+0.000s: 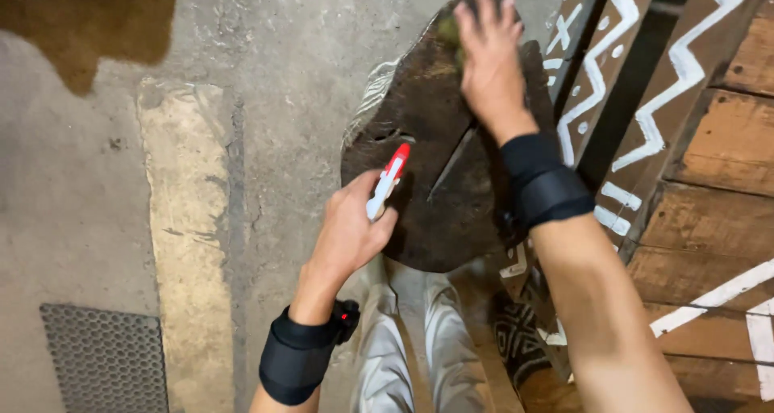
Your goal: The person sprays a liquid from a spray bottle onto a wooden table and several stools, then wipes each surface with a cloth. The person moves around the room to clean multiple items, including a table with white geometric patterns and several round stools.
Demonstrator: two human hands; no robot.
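A dark, rough wooden slab (439,155) stands on edge between the two hands, its rounded top just under the right hand and its lower curve just beyond the left. A crack runs across its face, and a pale, ridged strip shows along its left edge. The right hand (490,62) lies flat on the upper part of the slab, fingers spread, pressing a small greenish pad (450,32) that peeks out beside the fingers. The left hand (348,231) is curled around a red and white tool (388,181), whose red tip points up toward the slab's face, touching it or very near it; I cannot tell which. Both wrists wear black bands. To the right of the right hand is brown woodwork (645,98) painted with white zigzags and dots. Left of the left hand is grey concrete floor (274,74), with a metal grate (105,356) well off by the forearm. Below the slab are pale trouser legs (403,340).
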